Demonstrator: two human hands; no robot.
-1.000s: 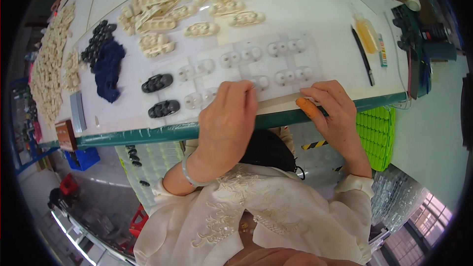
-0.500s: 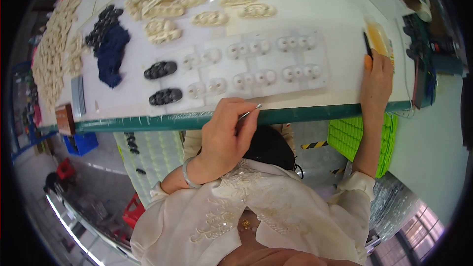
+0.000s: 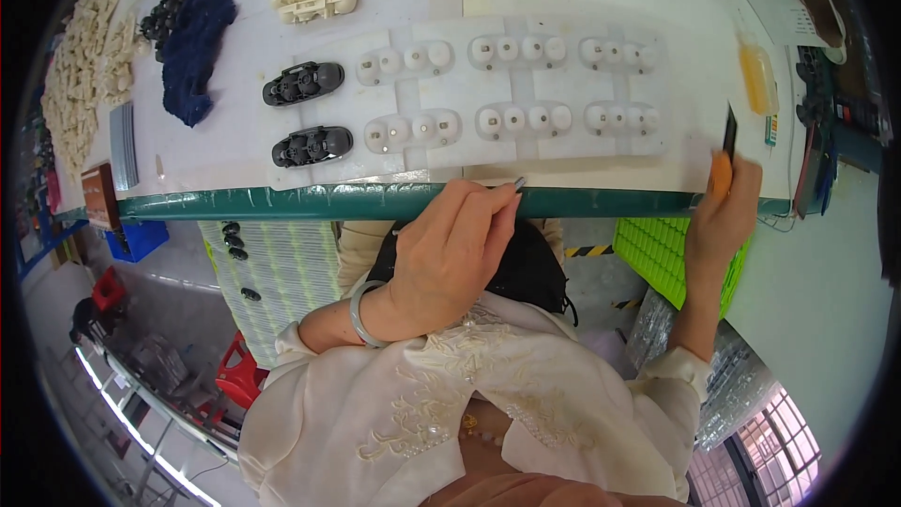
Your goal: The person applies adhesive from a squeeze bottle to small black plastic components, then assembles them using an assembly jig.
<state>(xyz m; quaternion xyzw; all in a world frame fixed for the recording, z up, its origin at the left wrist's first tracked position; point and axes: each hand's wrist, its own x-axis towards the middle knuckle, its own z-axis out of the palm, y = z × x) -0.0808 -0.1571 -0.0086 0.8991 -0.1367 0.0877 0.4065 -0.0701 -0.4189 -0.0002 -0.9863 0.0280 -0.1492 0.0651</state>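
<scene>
Along the green table edge [image 3: 328, 202], I see on cam L hand [image 3: 446, 258] pinching 1 short, silvery metal bit [image 3: 520, 185] & R hand [image 3: 727, 207] wrapped round 1 slim, pointed black tool [image 3: 729, 131], nr 1 translucent white plastic tray [image 3: 408, 94] w/ 2 glossy black ovals [image 3: 313, 145] + 6 white 4-knobbed ovals [image 3: 524, 119].

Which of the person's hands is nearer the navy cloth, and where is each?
Left. The left hand is at the table's front edge, to the right of the navy cloth; the right hand is much farther right, by the same edge.
</scene>
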